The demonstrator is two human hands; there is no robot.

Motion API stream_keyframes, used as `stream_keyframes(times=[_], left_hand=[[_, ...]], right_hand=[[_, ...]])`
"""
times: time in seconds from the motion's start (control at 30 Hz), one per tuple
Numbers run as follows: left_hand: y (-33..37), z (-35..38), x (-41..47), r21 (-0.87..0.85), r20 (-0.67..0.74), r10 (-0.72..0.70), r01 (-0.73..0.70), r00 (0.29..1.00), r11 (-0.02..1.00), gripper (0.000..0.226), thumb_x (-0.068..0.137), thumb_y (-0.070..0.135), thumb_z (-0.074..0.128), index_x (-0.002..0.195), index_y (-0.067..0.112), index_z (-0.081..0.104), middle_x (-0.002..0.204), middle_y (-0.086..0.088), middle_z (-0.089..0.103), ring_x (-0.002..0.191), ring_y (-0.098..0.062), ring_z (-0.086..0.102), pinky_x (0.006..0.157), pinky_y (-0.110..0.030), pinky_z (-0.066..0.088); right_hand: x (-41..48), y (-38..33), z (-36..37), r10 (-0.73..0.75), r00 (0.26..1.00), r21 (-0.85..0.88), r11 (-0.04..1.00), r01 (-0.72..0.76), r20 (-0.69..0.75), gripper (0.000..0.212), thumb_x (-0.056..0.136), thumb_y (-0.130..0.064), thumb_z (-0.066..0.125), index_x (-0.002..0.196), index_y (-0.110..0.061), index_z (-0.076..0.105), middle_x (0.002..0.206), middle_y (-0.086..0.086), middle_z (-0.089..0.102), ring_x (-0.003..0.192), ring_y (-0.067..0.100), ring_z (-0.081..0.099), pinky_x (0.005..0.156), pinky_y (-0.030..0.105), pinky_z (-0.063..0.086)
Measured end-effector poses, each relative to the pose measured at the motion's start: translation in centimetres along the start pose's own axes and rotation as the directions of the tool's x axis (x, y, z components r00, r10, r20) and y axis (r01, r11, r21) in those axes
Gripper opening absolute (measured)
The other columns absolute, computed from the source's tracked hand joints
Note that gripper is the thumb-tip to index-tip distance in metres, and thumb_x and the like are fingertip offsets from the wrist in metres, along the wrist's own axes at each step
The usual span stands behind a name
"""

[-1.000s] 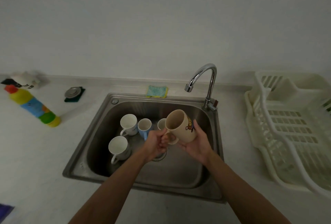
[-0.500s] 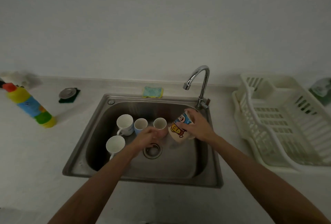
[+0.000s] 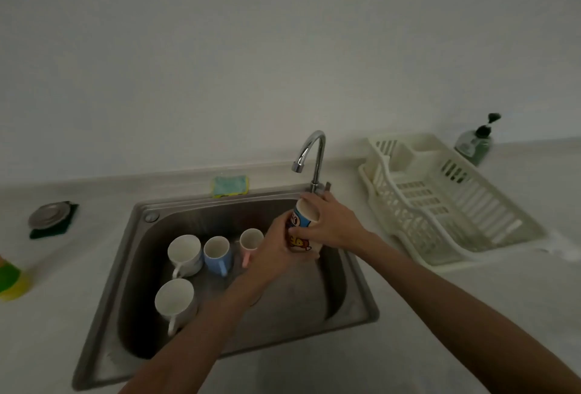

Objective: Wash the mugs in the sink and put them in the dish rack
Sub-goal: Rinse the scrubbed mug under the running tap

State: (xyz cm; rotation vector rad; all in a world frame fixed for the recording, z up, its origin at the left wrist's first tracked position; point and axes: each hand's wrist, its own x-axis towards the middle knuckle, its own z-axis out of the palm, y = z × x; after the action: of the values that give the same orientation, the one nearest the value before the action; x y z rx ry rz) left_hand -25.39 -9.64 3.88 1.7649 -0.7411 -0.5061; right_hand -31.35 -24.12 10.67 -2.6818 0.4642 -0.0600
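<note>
A beige mug with a cartoon print point(image 3: 299, 230) is held above the right side of the steel sink point(image 3: 135, 255), just under the tap point(image 3: 309, 154). My right hand point(image 3: 330, 223) grips its rim and side from the right. My left hand point(image 3: 273, 252) holds it from the left and below. In the basin stand two white mugs point(image 3: 185, 252) point(image 3: 174, 300), a blue mug point(image 3: 217, 254) and a pink mug point(image 3: 250, 241), all upright. The white dish rack point(image 3: 446, 201) sits to the right of the sink with nothing in it.
A yellow-green sponge point(image 3: 230, 186) lies on the ledge behind the sink. A metal strainer on a dark pad point(image 3: 50, 219) is at the left, a detergent bottle point(image 3: 12, 277) at the far left edge. A green pump bottle point(image 3: 474, 145) stands behind the rack.
The printed mug rose from low in the basin toward the tap. My left hand came off the sink floor onto the mug. The view swung right, revealing the pump bottle.
</note>
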Motion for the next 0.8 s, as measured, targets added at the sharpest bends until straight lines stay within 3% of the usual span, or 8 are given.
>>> stream_keyframes(times=[0.13, 0.23, 0.3, 0.43, 0.57, 0.67, 0.73, 0.8], left_hand=[[3.3, 2.9, 2.8, -0.051, -0.010, 0.072, -0.073, 0.997, 0.996, 0.079, 0.060, 0.017, 0.090, 0.125, 0.022, 0.045, 0.111, 0.012, 0.060, 0.100, -0.004, 0.063, 0.075, -0.011, 0.050], [6.0, 5.3, 5.6, -0.089, -0.001, 0.114, -0.113, 0.994, 0.990, 0.079, 0.054, 0.037, 0.089, 0.121, 0.028, 0.048, 0.109, 0.008, 0.065, 0.099, -0.011, 0.066, 0.080, -0.027, 0.056], [8.1, 7.3, 8.0, -0.146, 0.000, 0.126, -0.125, 0.992, 0.981, 0.080, 0.052, 0.040, 0.091, 0.119, 0.029, 0.049, 0.110, 0.006, 0.066, 0.099, -0.013, 0.066, 0.083, -0.039, 0.058], [12.6, 12.7, 13.8, -0.187, 0.079, 0.206, -0.189, 0.975, 0.964, 0.088, 0.051, 0.037, 0.092, 0.120, 0.036, 0.039, 0.116, 0.012, 0.057, 0.102, -0.006, 0.062, 0.081, -0.039, 0.058], [14.2, 19.1, 20.8, -0.068, 0.263, 0.225, -0.215, 0.938, 0.974, 0.092, 0.048, 0.044, 0.087, 0.117, 0.046, 0.025, 0.119, 0.010, 0.049, 0.102, -0.014, 0.062, 0.081, -0.045, 0.058], [13.5, 24.0, 24.9, 0.007, 0.296, 0.185, -0.196, 0.937, 0.981, 0.097, 0.042, 0.050, 0.087, 0.118, 0.047, 0.027, 0.122, 0.016, 0.045, 0.111, -0.012, 0.056, 0.086, -0.036, 0.055], [12.7, 26.7, 26.4, -0.014, 0.278, 0.166, -0.169, 0.946, 0.986, 0.090, 0.046, 0.038, 0.088, 0.116, 0.038, 0.033, 0.120, 0.011, 0.048, 0.104, 0.003, 0.057, 0.079, -0.020, 0.053], [11.6, 28.4, 27.9, -0.001, 0.246, 0.150, -0.154, 0.958, 0.988, 0.087, 0.050, 0.020, 0.092, 0.118, 0.031, 0.040, 0.119, 0.005, 0.053, 0.100, 0.009, 0.058, 0.076, -0.016, 0.051]], right_hand=[[-1.3, 1.1, -3.8, 0.048, 0.997, 0.059, 0.997, -0.044, -0.067, 0.086, 0.069, -0.074, 0.062, 0.142, -0.041, 0.032, 0.121, -0.002, 0.043, 0.106, 0.019, 0.055, 0.091, 0.037, 0.051], [-1.8, 4.5, -8.0, 0.063, 0.996, 0.227, 0.973, -0.046, -0.066, 0.088, 0.071, -0.075, 0.061, 0.145, -0.041, 0.030, 0.132, -0.004, 0.044, 0.117, 0.016, 0.051, 0.098, 0.038, 0.048], [-2.1, 8.0, -11.3, 0.041, 0.993, 0.412, 0.911, 0.011, -0.115, 0.078, 0.080, -0.065, 0.060, 0.147, -0.036, 0.033, 0.137, -0.004, 0.048, 0.117, 0.013, 0.054, 0.095, 0.037, 0.052], [-1.9, 16.6, -16.8, 0.084, 0.970, 0.531, 0.846, 0.052, -0.229, 0.047, 0.097, -0.039, 0.051, 0.141, -0.024, 0.046, 0.122, -0.003, 0.063, 0.101, 0.012, 0.064, 0.089, 0.036, 0.055], [-1.4, 25.1, -19.6, 0.088, 0.988, 0.555, 0.832, -0.005, -0.123, 0.039, 0.101, -0.019, 0.049, 0.140, -0.017, 0.049, 0.130, -0.010, 0.057, 0.109, -0.008, 0.056, 0.091, 0.019, 0.048], [-0.5, 30.5, -19.6, 0.140, 0.988, 0.598, 0.798, -0.077, -0.058, 0.052, 0.097, -0.012, 0.055, 0.146, -0.018, 0.039, 0.133, -0.004, 0.055, 0.105, -0.003, 0.061, 0.090, 0.026, 0.053], [0.4, 33.2, -19.2, 0.177, 0.984, 0.610, 0.783, -0.126, -0.024, 0.055, 0.097, -0.010, 0.055, 0.148, -0.016, 0.036, 0.128, 0.001, 0.056, 0.093, -0.005, 0.062, 0.081, 0.022, 0.053], [1.6, 35.3, -18.4, 0.200, 0.980, 0.610, 0.778, -0.153, -0.009, 0.055, 0.097, -0.006, 0.054, 0.147, -0.015, 0.035, 0.133, 0.006, 0.053, 0.097, 0.000, 0.061, 0.080, 0.020, 0.052]])
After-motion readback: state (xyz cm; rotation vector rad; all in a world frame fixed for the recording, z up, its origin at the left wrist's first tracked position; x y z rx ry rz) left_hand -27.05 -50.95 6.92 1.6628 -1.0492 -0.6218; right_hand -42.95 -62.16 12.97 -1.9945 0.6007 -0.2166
